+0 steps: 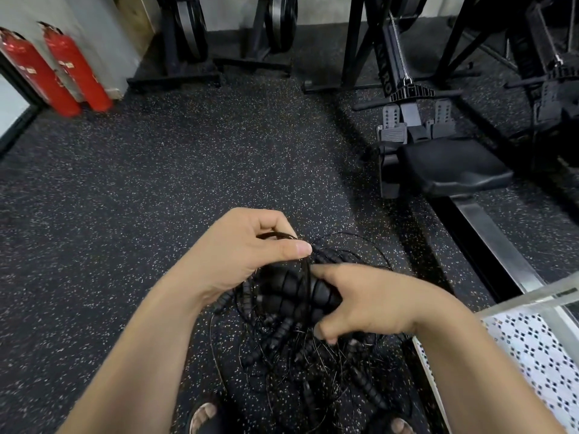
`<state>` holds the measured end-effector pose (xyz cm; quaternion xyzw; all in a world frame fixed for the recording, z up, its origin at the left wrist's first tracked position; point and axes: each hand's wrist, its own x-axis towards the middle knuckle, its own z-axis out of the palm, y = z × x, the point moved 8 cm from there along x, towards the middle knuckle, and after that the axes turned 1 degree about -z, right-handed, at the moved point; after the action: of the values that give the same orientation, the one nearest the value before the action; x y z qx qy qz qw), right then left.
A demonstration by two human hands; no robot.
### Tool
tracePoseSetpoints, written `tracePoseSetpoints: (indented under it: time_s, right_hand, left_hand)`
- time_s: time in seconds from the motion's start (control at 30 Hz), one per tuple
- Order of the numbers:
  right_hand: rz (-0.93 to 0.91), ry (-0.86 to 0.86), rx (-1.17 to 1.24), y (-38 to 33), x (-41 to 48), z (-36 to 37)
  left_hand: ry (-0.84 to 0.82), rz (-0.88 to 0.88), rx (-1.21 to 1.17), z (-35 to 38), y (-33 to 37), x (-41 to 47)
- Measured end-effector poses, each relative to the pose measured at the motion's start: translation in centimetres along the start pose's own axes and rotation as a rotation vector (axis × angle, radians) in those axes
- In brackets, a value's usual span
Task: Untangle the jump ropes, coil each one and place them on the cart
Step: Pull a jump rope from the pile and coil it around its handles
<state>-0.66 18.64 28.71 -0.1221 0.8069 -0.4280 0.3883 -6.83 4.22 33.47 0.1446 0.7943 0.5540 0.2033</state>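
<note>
Over the speckled floor (150, 195), right of two red extinguishers (76, 70), the left hand (238, 255) pinches thin rope loops between thumb and fingers. Tangled black ropes (282, 339) hang between both hands. The right hand (369, 302) curls round the thick handles (291, 289), with the white perforated cart (539, 355) just beside it.

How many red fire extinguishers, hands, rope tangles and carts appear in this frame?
red fire extinguishers: 2
hands, left hand and right hand: 2
jump rope tangle: 1
cart: 1
Total: 6
</note>
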Motion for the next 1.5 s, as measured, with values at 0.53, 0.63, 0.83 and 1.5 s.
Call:
tracePoseSetpoints:
  time_s: [0.53, 0.63, 0.83, 1.5]
  right_hand:
    - [-0.330, 0.376, 0.739, -1.7, -1.9, -4.9]
    - [-0.242, 0.594, 0.755, -0.1, -1.8, -6.1]
    - [0.032, 0.840, 0.341, 2.9, -1.9, -7.5]
    - [-0.417, -0.117, 0.678, -3.2, -2.5, -1.6]
  left_hand:
    - [0.026, -0.195, -0.106, 1.7, -3.7, 1.2]
    - [-0.005, -0.205, -0.004, 2.0, -3.3, 1.3]
    - [0.017, -0.192, 0.226, 1.8, -2.4, 0.7]
    - [-0.017, -0.094, -0.371, 1.1, -2.1, 0.6]
